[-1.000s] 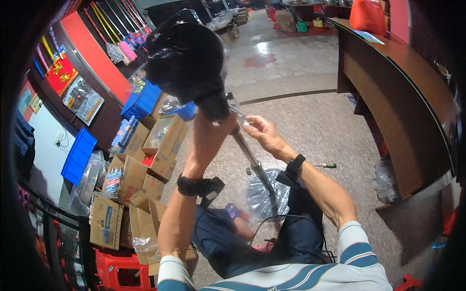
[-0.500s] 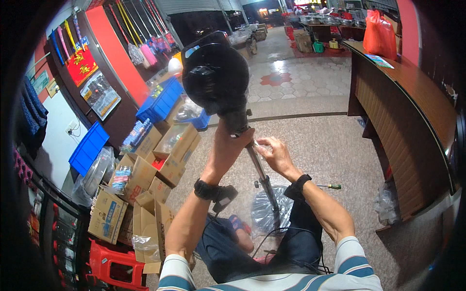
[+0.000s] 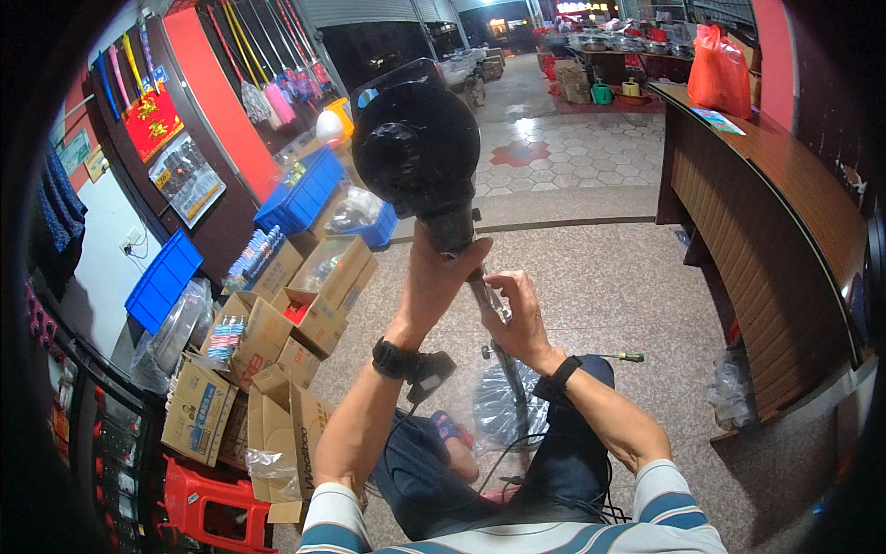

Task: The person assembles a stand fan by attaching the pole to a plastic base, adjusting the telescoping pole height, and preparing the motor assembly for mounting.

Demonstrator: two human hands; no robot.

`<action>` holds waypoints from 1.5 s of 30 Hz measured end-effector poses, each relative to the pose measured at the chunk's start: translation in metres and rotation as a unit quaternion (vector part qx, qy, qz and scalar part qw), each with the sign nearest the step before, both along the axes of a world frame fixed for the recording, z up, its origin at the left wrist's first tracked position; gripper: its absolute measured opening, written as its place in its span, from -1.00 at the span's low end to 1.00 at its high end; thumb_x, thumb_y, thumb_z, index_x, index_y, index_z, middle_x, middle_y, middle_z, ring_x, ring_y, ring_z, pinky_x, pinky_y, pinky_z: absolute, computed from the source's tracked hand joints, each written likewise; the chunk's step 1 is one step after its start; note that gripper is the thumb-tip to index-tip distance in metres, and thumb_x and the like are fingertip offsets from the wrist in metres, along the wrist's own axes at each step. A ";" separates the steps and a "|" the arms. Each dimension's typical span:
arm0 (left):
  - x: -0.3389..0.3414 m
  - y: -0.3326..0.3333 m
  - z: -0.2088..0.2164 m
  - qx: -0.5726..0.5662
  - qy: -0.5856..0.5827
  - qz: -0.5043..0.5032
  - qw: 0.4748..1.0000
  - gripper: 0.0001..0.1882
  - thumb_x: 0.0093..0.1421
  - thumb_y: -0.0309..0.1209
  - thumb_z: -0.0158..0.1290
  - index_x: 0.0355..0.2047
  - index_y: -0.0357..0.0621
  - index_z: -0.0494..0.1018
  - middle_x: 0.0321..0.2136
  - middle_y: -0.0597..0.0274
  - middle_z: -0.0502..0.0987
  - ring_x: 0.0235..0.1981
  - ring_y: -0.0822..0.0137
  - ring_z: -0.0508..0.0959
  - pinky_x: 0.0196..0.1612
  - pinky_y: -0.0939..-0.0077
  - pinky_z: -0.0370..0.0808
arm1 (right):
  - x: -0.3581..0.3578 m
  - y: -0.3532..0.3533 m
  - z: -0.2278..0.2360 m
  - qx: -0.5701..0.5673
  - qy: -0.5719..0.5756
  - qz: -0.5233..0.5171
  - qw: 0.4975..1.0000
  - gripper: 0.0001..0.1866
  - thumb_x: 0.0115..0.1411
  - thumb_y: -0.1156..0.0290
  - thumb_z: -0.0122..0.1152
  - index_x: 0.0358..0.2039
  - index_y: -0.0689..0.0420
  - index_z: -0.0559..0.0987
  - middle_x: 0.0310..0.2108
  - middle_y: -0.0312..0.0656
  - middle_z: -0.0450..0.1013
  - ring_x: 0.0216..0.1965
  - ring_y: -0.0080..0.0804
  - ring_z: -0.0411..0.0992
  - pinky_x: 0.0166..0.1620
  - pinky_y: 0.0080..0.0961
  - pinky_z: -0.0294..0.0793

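In front of me stands what looks like a pedestal fan, with a bulky black motor head [image 3: 415,148] on a slim silver pole [image 3: 508,371]. My left hand [image 3: 443,272] is wrapped round the black neck just under the head. Against the upper pole, my right hand [image 3: 519,319] has its thumb and fingers curled together; a small shiny bit shows there, too unclear to name. Clear plastic wraps the round base [image 3: 494,406] between my legs. A small knob [image 3: 486,352] sticks out of the pole's side lower down.
A green-handled screwdriver [image 3: 631,356] lies on the floor beyond my right knee. Open cardboard boxes [image 3: 249,337], blue crates [image 3: 305,194] and a red plastic stool [image 3: 212,506] crowd the left. A wooden counter [image 3: 757,212] stands right, carrying an orange bag [image 3: 720,74]. Black cables [image 3: 554,494] trail by my lap.
My right hand has shifted slightly down and left, closer in against the pole, its fingers more curled. The black head has swung slightly right and down in view; my left hand keeps its grip.
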State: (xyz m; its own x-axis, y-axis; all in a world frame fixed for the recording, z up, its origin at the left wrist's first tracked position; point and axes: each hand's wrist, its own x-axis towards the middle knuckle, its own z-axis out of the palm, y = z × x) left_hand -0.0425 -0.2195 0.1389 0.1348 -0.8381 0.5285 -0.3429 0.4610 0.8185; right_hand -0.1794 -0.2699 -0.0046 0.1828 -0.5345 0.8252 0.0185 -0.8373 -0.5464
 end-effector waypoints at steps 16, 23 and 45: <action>0.001 0.004 0.019 0.050 -0.028 0.004 0.998 -0.70 0.36 -0.31 0.34 -0.02 -0.16 0.54 -0.21 0.39 0.61 -0.16 0.52 0.54 -0.05 0.51 0.52 | -0.012 -0.024 -0.002 0.074 0.188 0.010 0.979 -0.81 0.46 0.31 0.19 -0.06 0.10 0.66 -0.32 -0.01 0.48 -0.26 -0.06 0.48 -0.14 -0.18 0.47; 0.002 0.003 0.020 0.026 -0.041 0.010 0.999 -0.68 0.32 -0.25 0.38 -0.09 -0.17 0.57 -0.25 0.38 0.61 -0.22 0.51 0.54 -0.09 0.49 0.52 | -0.009 -0.011 0.006 0.174 0.060 0.144 0.972 -0.67 0.56 0.32 0.10 0.15 0.25 0.60 -0.08 -0.05 0.60 -0.03 -0.33 0.56 0.06 -0.37 0.55; -0.016 -0.015 0.003 -0.052 -0.005 0.065 0.996 -0.63 0.33 -0.27 0.34 -0.05 -0.26 0.50 -0.21 0.31 0.56 -0.20 0.47 0.51 -0.11 0.44 0.52 | 0.031 -0.011 -0.008 0.182 0.025 0.172 0.968 -0.80 0.54 0.42 0.12 -0.01 0.17 0.30 -0.39 -0.08 0.40 -0.41 -0.34 0.33 -0.29 -0.29 0.44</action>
State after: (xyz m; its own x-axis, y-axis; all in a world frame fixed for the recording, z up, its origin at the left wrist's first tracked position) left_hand -0.0580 -0.2340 0.1414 0.2334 -0.7544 0.6135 -0.4135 0.4940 0.7648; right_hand -0.1488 -0.2814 -0.0128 0.4357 -0.6891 0.5790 0.2276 -0.5381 -0.8116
